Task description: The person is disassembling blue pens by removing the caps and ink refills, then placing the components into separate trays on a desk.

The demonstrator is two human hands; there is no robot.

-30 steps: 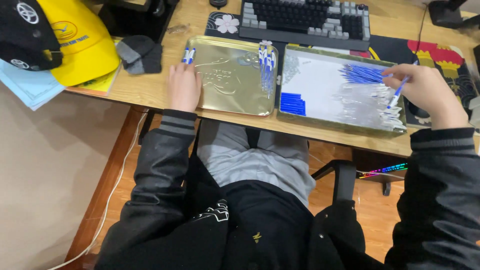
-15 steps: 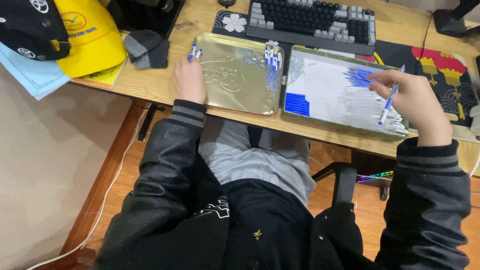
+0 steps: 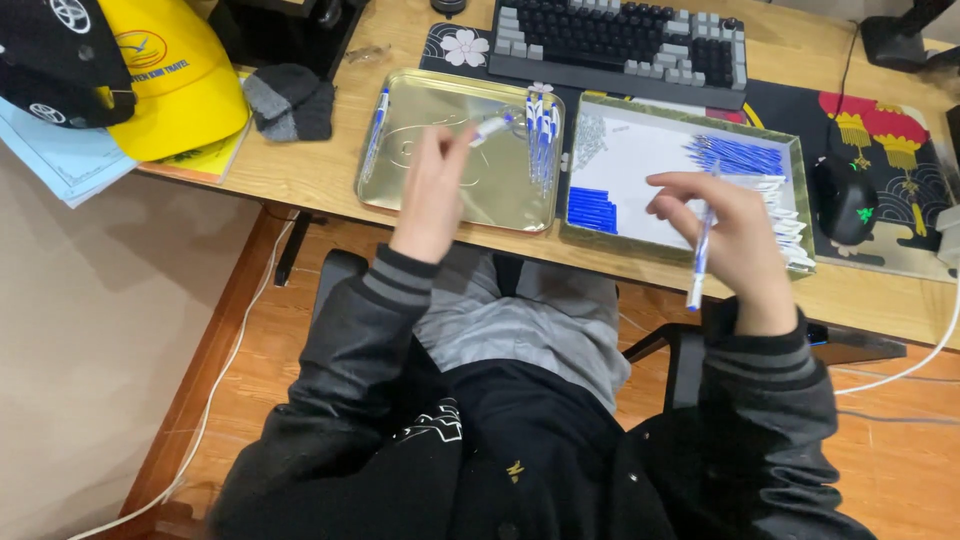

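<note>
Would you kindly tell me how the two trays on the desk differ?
The left tray is shiny gold metal with a bare embossed floor, holding only a few pens at its sides. The right tray is lined in white and holds sorted pen parts: blue pieces, white pieces and small clear bits. Both are rectangular, lie flat and sit side by side before the keyboard.

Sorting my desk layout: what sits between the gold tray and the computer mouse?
In the head view, the white-lined tray of pen parts lies between the gold tray and mouse.

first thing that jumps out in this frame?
The two raised hands: the left hand pinches a small pen cap over the gold tray, and the right hand holds a blue-and-white pen above the white-lined tray. A bright yellow cap sits top left.
</note>
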